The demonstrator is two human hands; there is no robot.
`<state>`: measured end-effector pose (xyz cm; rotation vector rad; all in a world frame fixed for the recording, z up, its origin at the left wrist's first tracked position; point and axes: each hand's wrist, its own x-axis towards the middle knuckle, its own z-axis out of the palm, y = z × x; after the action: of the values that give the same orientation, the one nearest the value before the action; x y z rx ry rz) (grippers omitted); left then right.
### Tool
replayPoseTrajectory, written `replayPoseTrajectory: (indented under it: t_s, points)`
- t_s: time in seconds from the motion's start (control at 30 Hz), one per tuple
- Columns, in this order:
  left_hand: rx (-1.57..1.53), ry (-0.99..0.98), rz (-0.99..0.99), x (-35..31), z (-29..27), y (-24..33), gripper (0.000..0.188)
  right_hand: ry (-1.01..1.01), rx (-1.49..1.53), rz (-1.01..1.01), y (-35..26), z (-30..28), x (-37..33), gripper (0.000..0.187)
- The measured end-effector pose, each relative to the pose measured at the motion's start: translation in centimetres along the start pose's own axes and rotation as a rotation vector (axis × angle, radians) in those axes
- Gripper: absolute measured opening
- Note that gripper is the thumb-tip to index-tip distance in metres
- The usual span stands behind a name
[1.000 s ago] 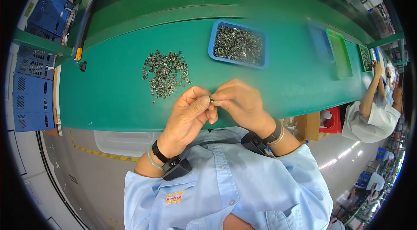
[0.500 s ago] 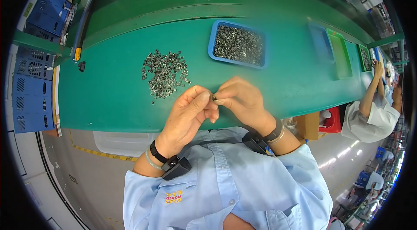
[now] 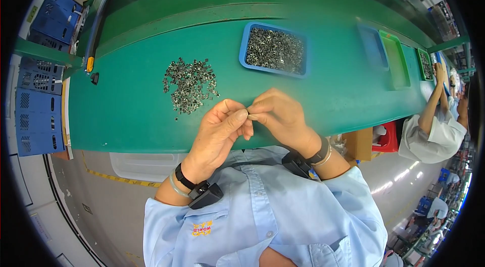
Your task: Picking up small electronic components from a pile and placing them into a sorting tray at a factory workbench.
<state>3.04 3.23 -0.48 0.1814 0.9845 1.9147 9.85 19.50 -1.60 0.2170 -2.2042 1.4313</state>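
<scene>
My left hand (image 3: 222,128) and my right hand (image 3: 280,115) meet fingertip to fingertip above the near part of the green table (image 3: 136,120). Both are closed in a pinch around a small metal part that my fingers almost wholly cover. Beyond my left hand lies a loose pile of small shiny metal parts (image 3: 189,85), silver and dark. A blue tray (image 3: 243,47) past my right hand holds a great heap of similar small parts (image 3: 275,50).
At the right stand another blue tray (image 3: 374,47), a green tray (image 3: 395,60) and a smaller green tray with parts (image 3: 425,64). A co-worker (image 3: 434,133) sits at the far right. Blue crates (image 3: 38,120) stack up on the left. Below the table edge is a red bin (image 3: 388,138).
My fingertips have closed further over the small part, which showed dark between them before and is now nearly hidden. Both hands stay in almost the same place.
</scene>
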Motion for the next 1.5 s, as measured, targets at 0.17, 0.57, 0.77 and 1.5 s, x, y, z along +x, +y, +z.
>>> replayPoseTrajectory:
  t_s: [0.17,0.57,0.77,1.5]
  points:
    - [-0.050,0.014,-0.007,0.03,0.09,-0.44,0.012,0.009,0.033,-0.006,0.21,-0.05,0.10,0.013]
    - [-0.177,-0.039,-0.030,0.10,-0.28,-0.68,0.013,0.014,0.135,0.022,0.25,0.10,0.04,0.010]
    - [-0.181,-0.031,0.012,0.15,-0.03,-1.00,0.013,0.023,0.134,0.015,0.37,0.27,0.03,0.009]
    - [-0.035,0.002,0.042,-0.18,0.12,-0.21,0.013,0.027,0.114,0.037,0.45,0.45,-0.08,0.012]
